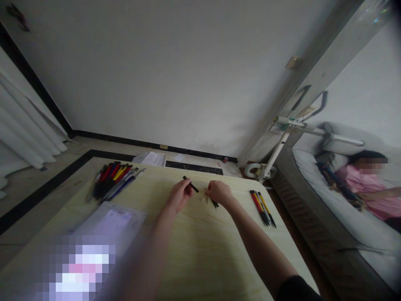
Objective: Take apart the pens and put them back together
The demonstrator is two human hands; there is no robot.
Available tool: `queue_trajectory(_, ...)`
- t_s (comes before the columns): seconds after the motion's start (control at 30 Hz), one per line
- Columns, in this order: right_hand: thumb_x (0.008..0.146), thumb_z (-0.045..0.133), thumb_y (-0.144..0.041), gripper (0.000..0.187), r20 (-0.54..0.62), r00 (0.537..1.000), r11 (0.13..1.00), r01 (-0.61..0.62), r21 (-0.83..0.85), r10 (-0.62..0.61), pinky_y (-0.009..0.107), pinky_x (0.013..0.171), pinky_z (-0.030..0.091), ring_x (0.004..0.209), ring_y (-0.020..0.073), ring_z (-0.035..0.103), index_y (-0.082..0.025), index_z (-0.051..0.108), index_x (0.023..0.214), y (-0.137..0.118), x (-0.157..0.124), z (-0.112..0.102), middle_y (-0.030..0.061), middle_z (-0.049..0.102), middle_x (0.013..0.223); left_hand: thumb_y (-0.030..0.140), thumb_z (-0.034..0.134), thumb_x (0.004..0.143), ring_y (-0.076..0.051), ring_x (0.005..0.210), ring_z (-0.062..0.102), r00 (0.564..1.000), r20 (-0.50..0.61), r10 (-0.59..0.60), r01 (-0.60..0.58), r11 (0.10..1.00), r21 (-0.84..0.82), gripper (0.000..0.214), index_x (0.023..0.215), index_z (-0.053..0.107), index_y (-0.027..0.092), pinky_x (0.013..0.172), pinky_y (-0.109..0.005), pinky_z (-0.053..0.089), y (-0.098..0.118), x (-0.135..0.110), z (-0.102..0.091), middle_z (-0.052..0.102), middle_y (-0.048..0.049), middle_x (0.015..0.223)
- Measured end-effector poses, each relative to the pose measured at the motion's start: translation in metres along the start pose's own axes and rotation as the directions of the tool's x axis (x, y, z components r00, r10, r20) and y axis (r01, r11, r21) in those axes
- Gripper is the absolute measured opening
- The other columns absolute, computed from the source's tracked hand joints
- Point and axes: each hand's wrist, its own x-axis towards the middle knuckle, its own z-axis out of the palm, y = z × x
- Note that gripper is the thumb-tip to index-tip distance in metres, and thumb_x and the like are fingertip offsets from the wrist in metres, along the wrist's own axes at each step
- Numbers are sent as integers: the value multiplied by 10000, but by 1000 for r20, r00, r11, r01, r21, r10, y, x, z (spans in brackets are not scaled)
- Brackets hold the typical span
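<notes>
black tube (pixel 194 187) in left hand (pixel 179 195), right hand (pixel 219 192) with hold unclear, pens (pixel 113 179) either side

Home living room: grey sofa (pixel 302 215), long pale curtain (pixel 26 121), exercise machine (pixel 277 152) with handlebars.

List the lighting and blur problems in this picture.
Head view: dim overall, the wall a flat grey; head view: a glaring, pixelated patch at lower left; head view: the left forearm smeared toward the bottom edge; head view: the dark tube in the left hand reads clearly, but the small pieces by the right hand are too soft to identify.
</notes>
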Motion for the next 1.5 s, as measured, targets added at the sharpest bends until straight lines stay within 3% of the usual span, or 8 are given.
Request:
queue_trajectory(0.1, 646, 564, -307, 182, 14, 1000, 1000, -11, -4, 11, 275, 583, 380, 730, 216, 590, -196, 660, 753, -1, 1, -2, 99, 654, 774, 293, 652, 632, -70, 450, 471, 1000, 4, 0, 0, 1000, -7, 221, 643, 498, 134, 439, -205, 351, 0, 0, -1, 511, 17, 535)
queue_trajectory(0.23, 679, 537, -286, 163, -51, 998, 998, 37, 49, -35, 260, 582, 373, 716, 197, 583, -198, 647, 761, 1, -5, -8, 75, 648, 745, 292, 643, 643, -70, 441, 469, 1000, 15, 1, -1, 1000, -9, 213, 650, 498, 136, 436, -206, 352, -1, 1, -2, 509, 20, 531)
queue_trajectory(0.37, 689, 531, -187, 154, -52, 961, 940, 277, 197, -273, 213, 615, 374, 694, 140, 573, -206, 651, 784, 2, -17, -13, 30, 632, 736, 299, 643, 642, -73, 441, 474, 1000, 2, -8, 8, 1000, -7, 217, 649, 495, 140, 443, -207, 357, -2, 2, -3, 512, 21, 525)
queue_trajectory(0.47, 684, 543, -154, 168, -24, 926, 893, 370, 256, -376, 197, 627, 379, 688, 122, 567, -209, 667, 783, 2, -24, -12, 22, 619, 764, 301, 643, 640, -73, 448, 478, 1000, 8, -13, 13, 1000, -14, 218, 646, 497, 140, 458, -212, 366, -2, 2, -2, 516, 22, 528)
queue_trajectory(0.93, 717, 534, -176, 174, -23, 914, 870, 394, 296, -406, 197, 625, 384, 662, 113, 555, -224, 688, 783, 3, -27, -2, 17, 593, 746, 283, 647, 641, -80, 474, 494, 1000, 5, -15, 15, 1000, -26, 207, 661, 501, 139, 456, -214, 374, -2, 2, -3, 521, 18, 557)
queue_trajectory(1.5, 729, 540, -134, 117, -144, 892, 838, 452, 305, -428, 198, 620, 385, 675, 112, 537, -172, 651, 726, 6, -28, 5, 32, 569, 753, 265, 647, 648, -80, 518, 516, 1000, 20, -10, 10, 1000, -23, 200, 720, 517, 132, 461, -203, 394, -1, 1, -3, 549, 9, 624)
